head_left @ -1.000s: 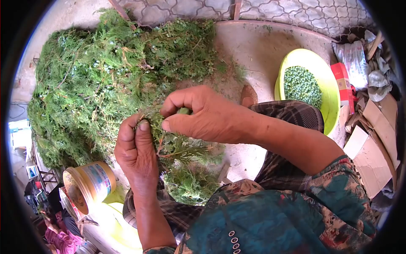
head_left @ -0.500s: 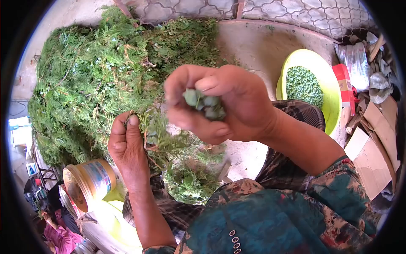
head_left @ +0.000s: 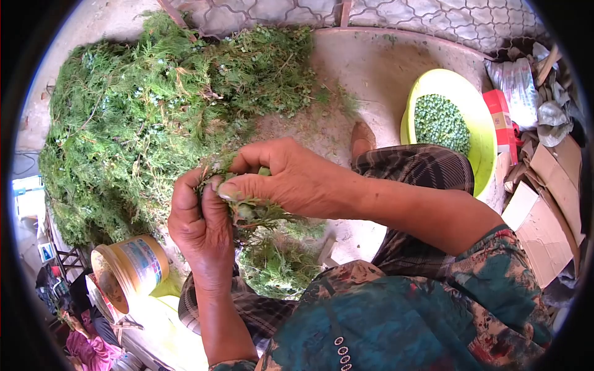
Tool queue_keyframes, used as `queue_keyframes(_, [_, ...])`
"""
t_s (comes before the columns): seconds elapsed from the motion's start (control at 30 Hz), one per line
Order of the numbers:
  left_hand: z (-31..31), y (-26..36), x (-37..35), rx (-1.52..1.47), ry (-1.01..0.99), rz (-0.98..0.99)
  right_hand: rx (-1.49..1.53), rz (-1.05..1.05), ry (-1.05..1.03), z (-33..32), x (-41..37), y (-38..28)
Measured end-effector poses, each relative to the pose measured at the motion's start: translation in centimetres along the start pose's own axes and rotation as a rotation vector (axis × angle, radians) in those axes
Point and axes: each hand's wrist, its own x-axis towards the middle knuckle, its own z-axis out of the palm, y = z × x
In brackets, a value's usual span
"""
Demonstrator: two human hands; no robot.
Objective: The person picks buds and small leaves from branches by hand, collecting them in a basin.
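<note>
My left hand (head_left: 201, 216) is closed in a pinch on an evergreen sprig (head_left: 272, 215), whose flat scaly leaves stick out below the fingers. Against it, my right hand (head_left: 291, 179) has its thumb and fingers closed at the sprig's tip. Some small green cones (head_left: 246, 212) show just under the right thumb, and a bit of green shows between the fingers; the rest of that palm is hidden. Beyond both hands lies a big heap of cut evergreen branches (head_left: 142, 123), dotted with pale cones.
On the right stands a yellow-green basin (head_left: 486, 133) holding many green cones. Cardboard (head_left: 541, 229) and a red box (head_left: 500, 117) lie beside it. A tipped bucket (head_left: 133, 266) rests at lower left, near a person in pink (head_left: 93, 349). Wire mesh (head_left: 427, 21) runs along the back.
My right hand has moved left and down from a raised, cupped pose with green cones in it, and now meets the sprig. My left hand has shifted slightly right and keeps its hold.
</note>
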Motion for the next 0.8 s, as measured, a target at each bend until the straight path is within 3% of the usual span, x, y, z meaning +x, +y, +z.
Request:
queue_keyframes(0.1, [-0.1,0.5,0.0,0.091,-0.03,-0.012,-0.115,-0.018,-0.028,-0.2,0.2,0.5])
queue_keyframes(0.23, [0.0,1.0,0.1,0.014,-0.043,-0.089,-0.042,-0.128,0.044,0.4,0.2,0.9])
queue_keyframes(0.43, [-0.4,1.1,0.2,0.079,-0.044,-0.002,-0.147,-0.144,0.003,0.0,0.6,0.2])
queue_keyframes(0.57, [-2.6,0.0,0.9,-0.178,-0.04,-0.214,0.01,-0.232,-0.157,-1.0,0.4,0.4])
queue_keyframes(0.63, [-3.2,0.6,1.2,-0.329,0.014,-0.294,0.702,0.005,-0.287,-1.7,-0.3,-0.4])
queue_keyframes(0.8, [-1.7,1.8,0.8,-0.311,0.026,-0.291,0.611,0.043,-0.144,-1.2,0.1,-0.7])
